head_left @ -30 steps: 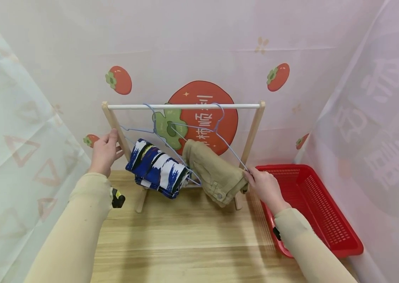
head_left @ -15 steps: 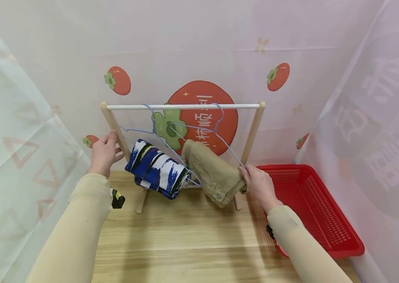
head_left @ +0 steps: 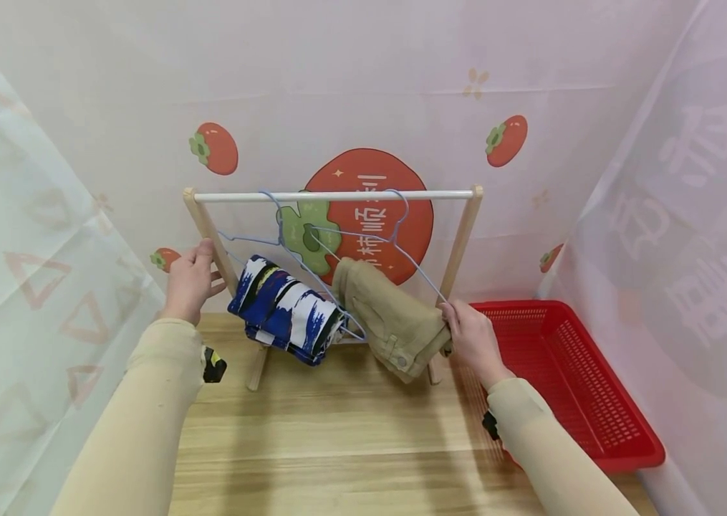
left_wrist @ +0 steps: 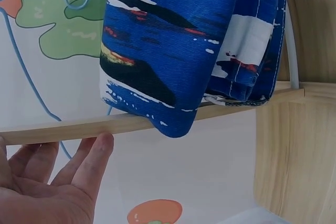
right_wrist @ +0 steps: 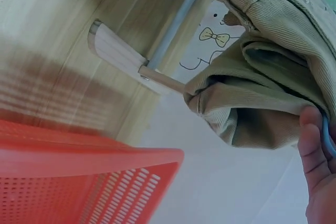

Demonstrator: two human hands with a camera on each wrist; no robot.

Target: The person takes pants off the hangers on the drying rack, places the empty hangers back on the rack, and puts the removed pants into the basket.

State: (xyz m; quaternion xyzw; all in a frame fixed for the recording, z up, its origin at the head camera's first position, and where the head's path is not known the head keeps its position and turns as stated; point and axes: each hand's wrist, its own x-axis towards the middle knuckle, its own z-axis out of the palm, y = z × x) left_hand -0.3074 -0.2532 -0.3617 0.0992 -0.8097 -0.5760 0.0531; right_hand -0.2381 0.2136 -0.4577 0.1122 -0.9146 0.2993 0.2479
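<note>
A small clothes rack [head_left: 337, 196] with wooden posts and a white rail stands on the table. My left hand [head_left: 189, 283] holds its left post, with fingertips against the wood in the left wrist view. Two blue wire hangers hook over the rail. On the left one, a folded blue, white and black patterned garment [head_left: 289, 308] hangs tilted. Khaki trousers [head_left: 395, 315], folded over, slope down to the right on the right hanger [head_left: 419, 270]. My right hand [head_left: 474, 340] pinches that hanger's lower right end, fingertips right at the trousers' edge [right_wrist: 268, 124].
A red perforated basket [head_left: 637, 451] sits on the table to the right, partly behind my right forearm. The wooden tabletop [head_left: 324, 444] spreads in front of the rack. Printed fabric walls [head_left: 350, 72] enclose the back and both sides.
My right hand has shifted slightly left at the hanger's end, and the trousers sit a touch lower. The left hand stays on the post, and the patterned garment hangs almost as before.
</note>
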